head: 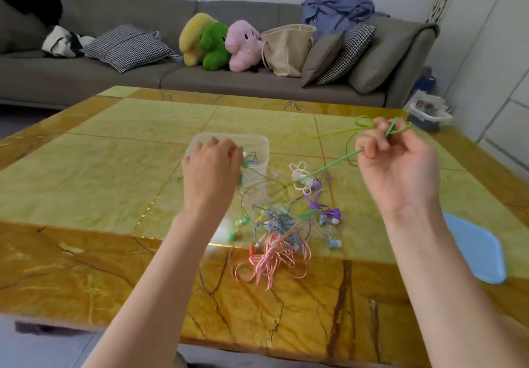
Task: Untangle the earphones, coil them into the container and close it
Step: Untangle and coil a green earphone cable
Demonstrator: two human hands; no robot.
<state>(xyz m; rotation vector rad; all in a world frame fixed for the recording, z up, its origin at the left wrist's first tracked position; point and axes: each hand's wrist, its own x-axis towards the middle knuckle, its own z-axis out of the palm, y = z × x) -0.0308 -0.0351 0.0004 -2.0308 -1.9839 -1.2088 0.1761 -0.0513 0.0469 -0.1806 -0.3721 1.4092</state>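
A tangle of earphones point(282, 230) in pink, blue, purple, white and green lies on the table in front of me. My right hand point(398, 164) is raised at the right, pinching a green earphone cable point(332, 164) that stretches down into the tangle. My left hand point(211, 167) hovers over the near edge of a clear plastic container point(257, 141) and grips green earbuds. Blue cable lies inside the container. A light blue lid point(475, 248) rests flat at the table's right edge.
The yellow marble table point(114, 152) is wide, with its near edge just below the tangle. A grey sofa point(229, 81) with cushions, plush toys and a bag stands behind it. A white bin point(429, 112) sits on the floor at the far right.
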